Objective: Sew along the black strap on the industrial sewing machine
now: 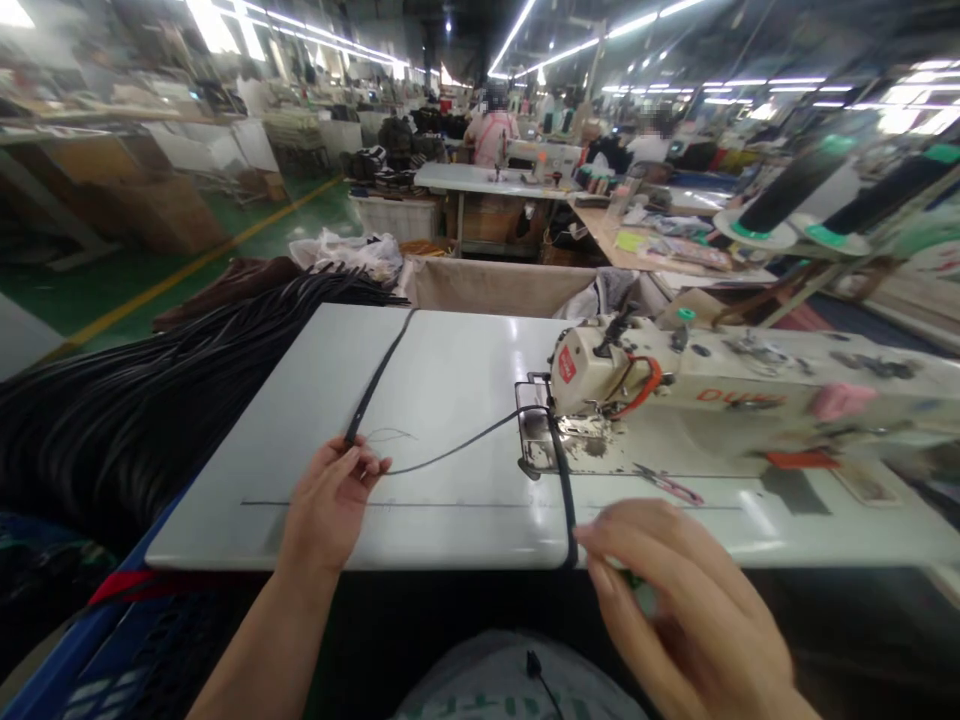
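Note:
A sewing machine (600, 370) stands on the right of the white table. Over the table's left half, my left hand (337, 490) is closed on a black strap (379, 375), whose far part lies toward the back edge. A thin dark cord runs from these fingers to the needle area. From there a dark strip (562, 480) hangs over the front edge. My right hand (675, 600), partly blurred, has thumb and forefinger pinched at this strip. A small green thing shows behind its fingers, too hidden to name.
Small scissors (671, 485) lie right of the needle plate. A large heap of black straps (135, 400) is at the left, above a blue crate (127, 640). Thread cones (795, 190) stand at the right. People sit at machines farther back.

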Motion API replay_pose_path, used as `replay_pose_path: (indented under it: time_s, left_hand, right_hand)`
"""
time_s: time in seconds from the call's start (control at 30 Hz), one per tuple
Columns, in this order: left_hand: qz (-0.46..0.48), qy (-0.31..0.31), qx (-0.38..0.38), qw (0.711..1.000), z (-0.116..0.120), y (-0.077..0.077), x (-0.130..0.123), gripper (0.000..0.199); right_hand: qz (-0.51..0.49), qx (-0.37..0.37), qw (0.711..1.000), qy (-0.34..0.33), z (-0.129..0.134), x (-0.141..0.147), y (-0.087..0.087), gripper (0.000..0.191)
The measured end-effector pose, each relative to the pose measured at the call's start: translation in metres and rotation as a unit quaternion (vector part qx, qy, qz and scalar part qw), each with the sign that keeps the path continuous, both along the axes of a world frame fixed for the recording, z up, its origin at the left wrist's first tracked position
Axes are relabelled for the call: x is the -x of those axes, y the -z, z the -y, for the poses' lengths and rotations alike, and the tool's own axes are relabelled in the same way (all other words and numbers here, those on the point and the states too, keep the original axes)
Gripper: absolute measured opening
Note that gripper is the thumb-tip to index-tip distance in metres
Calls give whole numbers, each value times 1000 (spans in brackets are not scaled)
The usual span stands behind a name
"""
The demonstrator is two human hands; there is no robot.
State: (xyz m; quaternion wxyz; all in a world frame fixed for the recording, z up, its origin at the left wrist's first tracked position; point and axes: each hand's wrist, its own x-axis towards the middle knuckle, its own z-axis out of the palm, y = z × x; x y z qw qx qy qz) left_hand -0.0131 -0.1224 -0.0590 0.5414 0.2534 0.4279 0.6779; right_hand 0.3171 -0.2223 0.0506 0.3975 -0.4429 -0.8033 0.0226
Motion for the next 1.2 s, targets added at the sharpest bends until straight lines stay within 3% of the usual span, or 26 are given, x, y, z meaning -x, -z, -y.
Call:
replay_pose_path:
  time_s: [0.07, 0.13, 0.27, 0.37, 0.5, 0.57, 0.7, 0.8, 0.9, 0.97, 1.03, 1.13, 1.2]
  left_hand:
    - [-10, 35, 68, 997, 18, 1, 1, 29]
    - [-28, 55, 118, 991, 36, 3, 1, 34]
    - [-55, 111, 150, 981, 67, 9, 0, 36]
    - [-111, 131, 156, 973, 80, 12, 1, 42]
    - [-189, 120, 184, 957, 86, 12, 2, 61]
    - [-205, 142, 199, 948, 88, 8, 0, 63]
    - [-182, 275, 234, 915, 92, -3, -13, 42]
    - [-160, 361, 240, 887, 91, -9, -27, 43]
    - [-175, 436, 229, 852, 86, -12, -41, 55]
    - [-197, 469, 223, 831, 82, -15, -47, 59]
    - [-226, 483, 216, 818, 79, -17, -52, 58]
    - [-256, 482, 204, 813, 78, -19, -56, 54]
    - [-257, 477, 197, 817, 79, -18, -58, 52]
  right_hand:
    - [35, 7, 998, 47, -24, -8, 11, 16]
    - [111, 7, 986, 123, -39, -31, 34, 16]
    - [244, 31, 939, 241, -41, -90, 87, 27]
    - [274, 46, 915, 292, -39, -122, 109, 35]
    - [279, 57, 914, 290, -42, -145, 119, 37]
    - [281, 65, 917, 274, -43, -148, 120, 34]
    - [348, 59, 894, 276, -36, -139, 116, 32]
    - [375, 60, 878, 290, -30, -127, 113, 30]
    - [287, 84, 901, 313, -27, -113, 111, 27]
    - [163, 128, 928, 309, -25, -100, 107, 24]
    - [14, 211, 937, 280, -21, -84, 101, 20]
    - [-181, 385, 880, 213, -11, -56, 90, 22]
    - [-263, 447, 839, 166, -3, -36, 84, 22]
